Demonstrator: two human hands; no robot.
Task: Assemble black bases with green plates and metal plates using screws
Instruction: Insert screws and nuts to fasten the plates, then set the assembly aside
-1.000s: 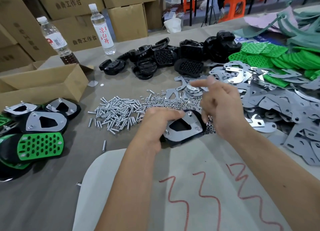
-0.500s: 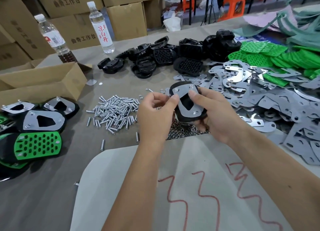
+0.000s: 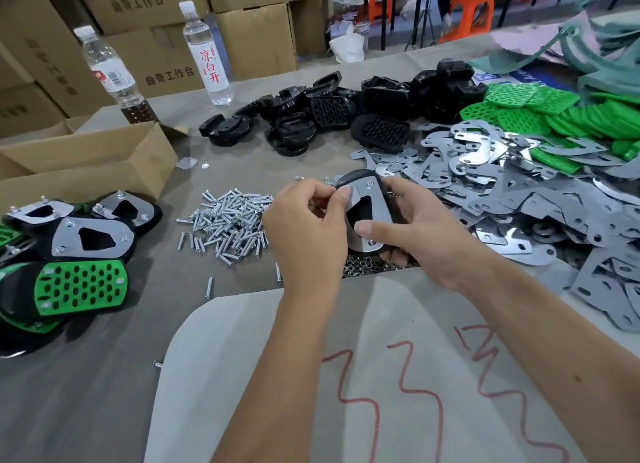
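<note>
1. The piece being built, a black base (image 3: 360, 178) with a metal plate (image 3: 369, 216) laid on its face, is held up off the table (image 3: 104, 376), just above a small heap of nuts (image 3: 367, 266) and right of the screw pile (image 3: 228, 220).
2. The right hand (image 3: 415, 234) is clamped on the base: the thumb presses on the plate's near end and the fingers wrap underneath.
3. The left hand (image 3: 308, 227) has its thumb and forefinger pinched together at the plate's left edge. Whether a nut or screw sits between them cannot be told; the fingertips hide it.
4. Judging by this, the step in hand is seating or tightening a fastener at one of the plate's corner holes.
5. To do it well, keep the right thumb pressing so the plate's holes stay lined up with the base's holes; if the plate slides, the screw will bind.
6. Start the thread gently with the fingertips and stop if it goes in crooked.
7. Keep the piece low over the nuts, so a dropped part lands where it is easily found.
8. Finished pieces (image 3: 90, 240) lie at the near left beside a cardboard box (image 3: 86, 164); spare black bases (image 3: 311, 116) sit far centre, with loose metal plates (image 3: 519, 192) and green plates (image 3: 554, 116) on the right.
</note>
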